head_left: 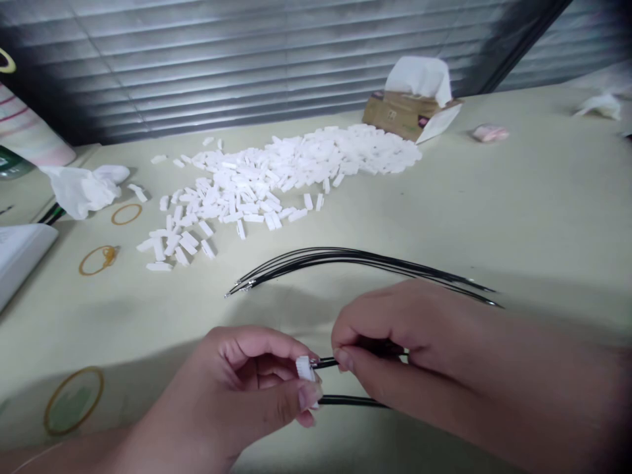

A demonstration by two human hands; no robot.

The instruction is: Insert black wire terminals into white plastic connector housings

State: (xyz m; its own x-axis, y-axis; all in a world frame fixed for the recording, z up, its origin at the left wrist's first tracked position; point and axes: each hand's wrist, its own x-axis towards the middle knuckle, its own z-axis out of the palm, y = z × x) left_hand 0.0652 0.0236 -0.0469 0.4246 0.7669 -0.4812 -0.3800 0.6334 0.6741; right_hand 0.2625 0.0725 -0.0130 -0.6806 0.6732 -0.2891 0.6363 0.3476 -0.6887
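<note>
Between the thumb and fingers of my left hand (251, 382) is a white plastic connector housing (305, 368). My right hand (390, 336) pinches thin black wires (326, 363) close to their tips, which meet the housing's right side. Whether those tips sit inside the housing I cannot tell. Lower down, more black wire (350, 400) runs from the housing to the right, passing under my right hand. Beyond both hands lies a loose bundle of black wires (340, 255) with bare metal terminals at its left end.
A wide heap of white connector housings (296, 161) spreads along the back of the table (543, 217). An open cardboard box (395, 115) stands behind it. Rubber bands (74, 400) and a crumpled white plastic bag (83, 189) lie at left. A small pink-white item (490, 133) rests back right.
</note>
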